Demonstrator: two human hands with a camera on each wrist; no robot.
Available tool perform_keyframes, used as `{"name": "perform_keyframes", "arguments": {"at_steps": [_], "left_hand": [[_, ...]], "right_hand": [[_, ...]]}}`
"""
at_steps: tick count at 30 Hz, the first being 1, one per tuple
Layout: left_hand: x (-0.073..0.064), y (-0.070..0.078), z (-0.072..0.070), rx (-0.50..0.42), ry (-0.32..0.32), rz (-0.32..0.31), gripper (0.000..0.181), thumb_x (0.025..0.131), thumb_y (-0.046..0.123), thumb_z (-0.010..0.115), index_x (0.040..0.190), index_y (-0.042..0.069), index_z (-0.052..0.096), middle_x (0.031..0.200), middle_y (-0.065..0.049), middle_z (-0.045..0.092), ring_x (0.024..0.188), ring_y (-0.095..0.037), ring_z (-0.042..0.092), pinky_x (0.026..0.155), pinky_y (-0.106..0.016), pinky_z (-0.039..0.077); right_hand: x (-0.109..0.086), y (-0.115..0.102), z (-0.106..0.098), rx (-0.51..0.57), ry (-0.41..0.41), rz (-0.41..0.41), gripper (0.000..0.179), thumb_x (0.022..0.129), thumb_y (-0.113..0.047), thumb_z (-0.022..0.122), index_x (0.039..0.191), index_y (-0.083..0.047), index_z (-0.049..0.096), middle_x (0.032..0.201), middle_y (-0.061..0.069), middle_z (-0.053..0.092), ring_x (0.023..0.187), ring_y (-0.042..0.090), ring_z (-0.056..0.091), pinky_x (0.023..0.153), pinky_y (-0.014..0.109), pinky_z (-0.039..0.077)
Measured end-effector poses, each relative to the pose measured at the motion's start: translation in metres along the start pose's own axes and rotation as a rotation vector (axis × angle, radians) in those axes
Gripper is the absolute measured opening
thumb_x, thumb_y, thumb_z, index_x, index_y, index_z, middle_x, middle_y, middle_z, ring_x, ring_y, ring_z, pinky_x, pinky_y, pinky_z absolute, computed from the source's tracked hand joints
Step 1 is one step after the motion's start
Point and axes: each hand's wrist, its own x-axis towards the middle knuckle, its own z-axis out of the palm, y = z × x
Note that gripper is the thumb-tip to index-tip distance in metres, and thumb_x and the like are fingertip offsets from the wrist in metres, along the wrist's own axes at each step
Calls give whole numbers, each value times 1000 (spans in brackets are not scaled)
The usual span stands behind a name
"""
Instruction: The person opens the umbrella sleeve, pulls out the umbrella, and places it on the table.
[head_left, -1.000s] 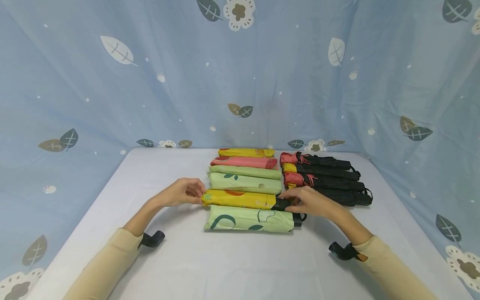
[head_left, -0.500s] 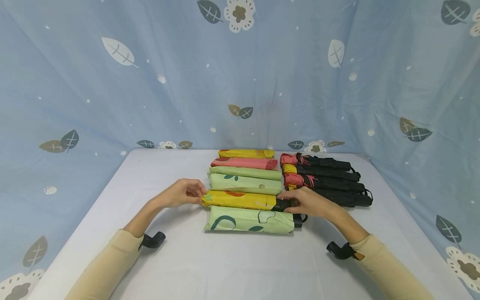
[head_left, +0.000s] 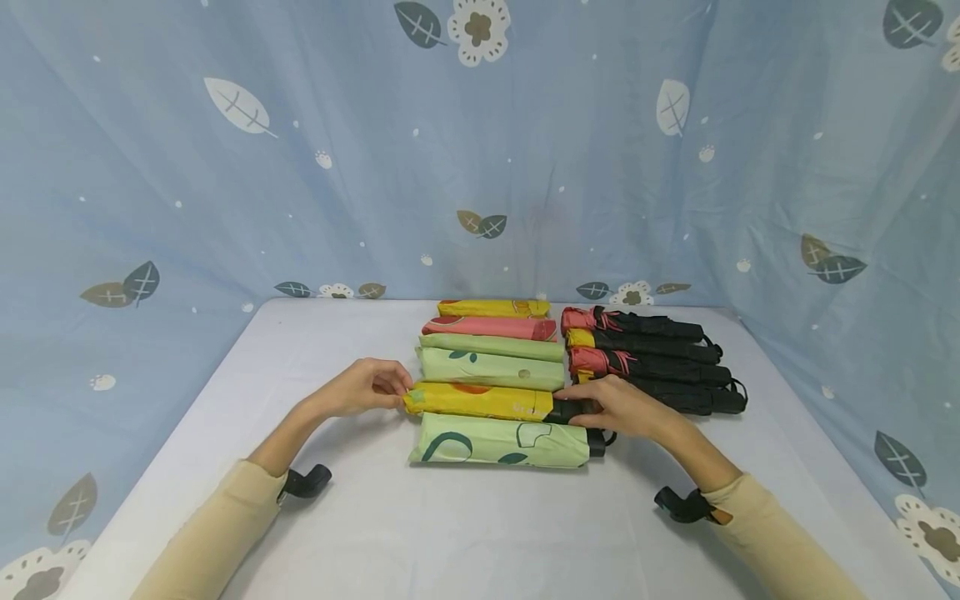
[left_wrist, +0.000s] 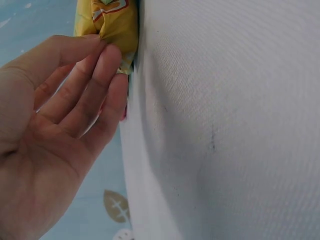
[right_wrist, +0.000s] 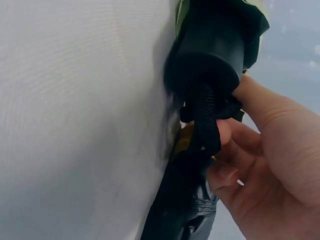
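A folding umbrella in a yellow fruit-print sleeve (head_left: 480, 401) lies crosswise on the white table between the hands. My left hand (head_left: 375, 387) pinches its left end; in the left wrist view, thumb and fingertips meet at the yellow sleeve (left_wrist: 120, 32). My right hand (head_left: 624, 406) holds its black handle end (head_left: 564, 409), partly covered by the fingers. Just in front lies a green avocado-print umbrella (head_left: 498, 442). Its black handle (right_wrist: 207, 57) and wrist strap (right_wrist: 205, 117) overlap the right fingers in the right wrist view.
Behind lie two light green umbrellas, the nearer one leaf-printed (head_left: 491, 370), a pink one (head_left: 487, 327) and another yellow one (head_left: 492, 309). To the right are several black umbrellas (head_left: 660, 367) with red or yellow ends. A blue patterned curtain (head_left: 360, 167) hangs behind the table.
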Motion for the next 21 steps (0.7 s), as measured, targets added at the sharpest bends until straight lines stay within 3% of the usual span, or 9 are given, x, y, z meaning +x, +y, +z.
{"name": "perform_keyframes", "arguments": {"at_steps": [4, 9, 13, 18, 21], "left_hand": [[-1, 0, 0, 2, 4, -2, 21, 87, 6, 73, 106, 8, 67, 93, -8, 74, 83, -16, 69, 79, -24, 58], [-3, -1, 0, 0, 12, 1, 21, 87, 6, 73, 108, 7, 69, 94, -8, 74, 83, -14, 69, 79, -24, 58], [-4, -3, 0, -7, 12, 11, 21, 87, 5, 73, 108, 7, 70, 96, -9, 74, 83, -14, 69, 79, -24, 58], [-4, -3, -1, -6, 11, 21, 21, 87, 4, 72, 108, 7, 70, 97, -10, 74, 84, -15, 70, 79, -26, 59], [-4, -2, -2, -1, 10, 24, 21, 87, 4, 72, 108, 7, 70, 96, -10, 74, 83, -16, 70, 79, -25, 58]], "right_hand": [[-2, -2, -2, 6, -1, 24, 46, 89, -29, 73, 131, -14, 64, 68, -7, 57, 47, -3, 35, 48, 15, 37], [-6, -5, -8, 19, -3, 57, 46, 90, -30, 72, 133, -16, 63, 95, -1, 73, 49, -2, 41, 49, 17, 41], [-10, -6, -12, 20, 1, 67, 47, 90, -31, 71, 134, -15, 62, 111, 2, 73, 50, -3, 43, 49, 18, 43], [-15, -6, -15, 4, -2, 70, 48, 91, -31, 70, 135, -14, 61, 106, 0, 73, 49, -4, 43, 50, 18, 42], [-17, -6, -17, -7, 0, 70, 47, 91, -30, 70, 134, -15, 61, 94, -5, 70, 49, -3, 40, 50, 17, 40]]}}
